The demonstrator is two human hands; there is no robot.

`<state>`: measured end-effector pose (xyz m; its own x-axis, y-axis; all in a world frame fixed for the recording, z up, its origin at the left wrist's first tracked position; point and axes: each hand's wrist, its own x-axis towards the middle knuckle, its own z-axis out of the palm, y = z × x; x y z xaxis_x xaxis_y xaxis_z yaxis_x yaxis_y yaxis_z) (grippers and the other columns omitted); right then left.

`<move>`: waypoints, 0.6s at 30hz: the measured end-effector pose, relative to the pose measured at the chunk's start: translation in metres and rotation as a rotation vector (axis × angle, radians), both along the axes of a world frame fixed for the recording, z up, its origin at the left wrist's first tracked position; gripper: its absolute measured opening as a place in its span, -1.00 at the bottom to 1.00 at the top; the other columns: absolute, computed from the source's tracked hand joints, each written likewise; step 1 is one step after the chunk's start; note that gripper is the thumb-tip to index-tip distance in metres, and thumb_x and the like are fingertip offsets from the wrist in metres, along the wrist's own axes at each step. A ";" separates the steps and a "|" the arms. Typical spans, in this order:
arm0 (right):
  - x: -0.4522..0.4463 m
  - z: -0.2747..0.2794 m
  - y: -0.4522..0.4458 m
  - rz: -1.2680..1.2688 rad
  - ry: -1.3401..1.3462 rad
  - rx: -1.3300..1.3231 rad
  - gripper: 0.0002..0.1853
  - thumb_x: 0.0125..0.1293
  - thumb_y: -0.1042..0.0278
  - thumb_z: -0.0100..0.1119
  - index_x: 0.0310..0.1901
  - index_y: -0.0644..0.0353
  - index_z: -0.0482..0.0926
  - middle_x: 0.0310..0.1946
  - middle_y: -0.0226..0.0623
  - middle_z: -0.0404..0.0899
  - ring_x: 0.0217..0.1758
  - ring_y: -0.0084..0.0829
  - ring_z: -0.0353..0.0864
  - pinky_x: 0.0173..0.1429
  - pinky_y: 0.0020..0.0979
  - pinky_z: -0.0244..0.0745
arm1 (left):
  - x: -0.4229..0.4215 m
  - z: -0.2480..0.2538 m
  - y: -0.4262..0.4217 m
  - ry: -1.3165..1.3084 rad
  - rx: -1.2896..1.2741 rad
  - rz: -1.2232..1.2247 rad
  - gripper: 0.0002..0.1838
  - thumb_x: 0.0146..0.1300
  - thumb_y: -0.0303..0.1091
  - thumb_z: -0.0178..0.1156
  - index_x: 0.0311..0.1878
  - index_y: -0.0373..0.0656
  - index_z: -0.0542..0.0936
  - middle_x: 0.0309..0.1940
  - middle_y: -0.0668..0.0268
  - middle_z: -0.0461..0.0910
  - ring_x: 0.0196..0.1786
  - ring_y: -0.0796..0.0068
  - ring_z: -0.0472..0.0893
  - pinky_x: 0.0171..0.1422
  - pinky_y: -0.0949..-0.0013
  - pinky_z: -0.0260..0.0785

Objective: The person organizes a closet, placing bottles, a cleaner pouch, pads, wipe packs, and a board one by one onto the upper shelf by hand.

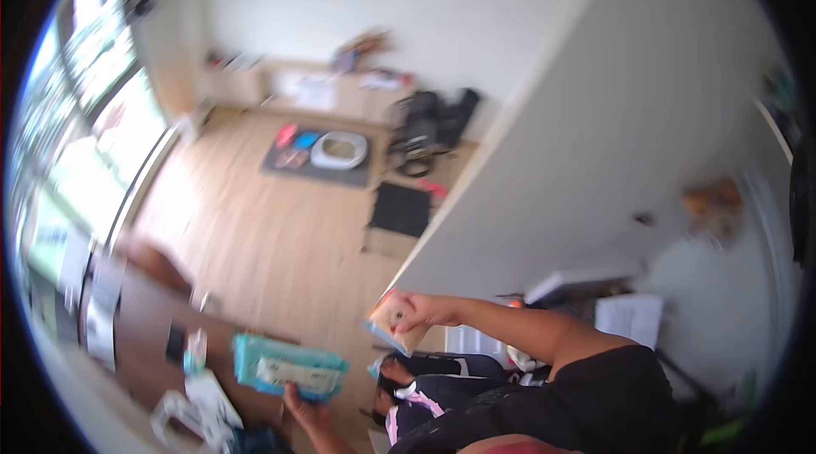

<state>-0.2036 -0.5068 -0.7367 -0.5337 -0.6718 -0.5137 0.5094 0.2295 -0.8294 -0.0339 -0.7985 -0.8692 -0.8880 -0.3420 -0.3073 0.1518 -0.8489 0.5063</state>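
Observation:
A teal soft pack with a white label (293,369) is in my left hand (299,407), whose fingers grip its lower edge beside the brown desk. My right hand (425,311), with the arm stretched out from a black sleeve, is closed on a small pale packet (391,318) near the wall corner. The print on both packs is too blurred to read. Below the packet, dark-clothed legs and bare skin show, partly hidden.
The brown desk (153,322) holds a dark phone (176,342), a small bottle and white cables (183,420). Beyond are a grey mat (280,161) with a white tray, a black chair (399,209), a bag (429,127) and a low cabinet. The grey wall (544,173) stands at right.

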 end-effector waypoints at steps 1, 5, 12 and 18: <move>0.013 0.017 0.017 -0.107 0.060 0.012 -0.30 -0.01 0.37 0.39 0.18 0.14 0.26 -0.07 -0.35 0.45 0.03 -0.47 0.47 0.12 -0.39 0.40 | -0.017 0.018 -0.005 0.053 -0.035 -0.086 -0.40 0.17 -0.06 0.19 0.25 -0.08 0.33 0.15 0.26 0.43 0.13 0.22 0.46 0.19 0.03 0.34; 0.094 0.098 0.056 -0.132 0.429 0.268 -0.34 -0.01 0.32 0.40 0.13 0.16 0.29 -0.09 -0.29 0.47 0.01 -0.41 0.49 0.04 -0.35 0.42 | -0.045 0.108 0.005 0.204 -0.167 -0.268 -0.34 0.10 0.01 0.26 0.21 -0.11 0.35 0.11 0.26 0.45 0.12 0.21 0.45 0.18 0.03 0.34; 0.183 0.164 0.179 -0.488 0.883 0.698 -0.28 -0.04 0.28 0.39 0.16 0.28 0.27 0.05 -0.08 0.37 0.16 -0.18 0.38 0.21 -0.32 0.27 | -0.094 0.188 0.127 0.315 -0.190 -0.731 -0.20 0.05 0.08 0.28 0.29 -0.10 0.25 0.20 0.22 0.34 0.22 0.15 0.35 0.27 0.00 0.25; 0.281 0.239 0.239 -1.007 0.906 0.949 -0.29 0.01 0.28 0.38 0.18 0.34 0.27 0.04 -0.06 0.40 0.14 -0.22 0.42 0.19 -0.36 0.29 | -0.076 0.230 0.255 0.406 -0.149 -1.110 -0.09 0.01 0.14 0.30 0.35 -0.09 0.17 0.29 0.18 0.25 0.30 0.10 0.27 0.35 -0.03 0.18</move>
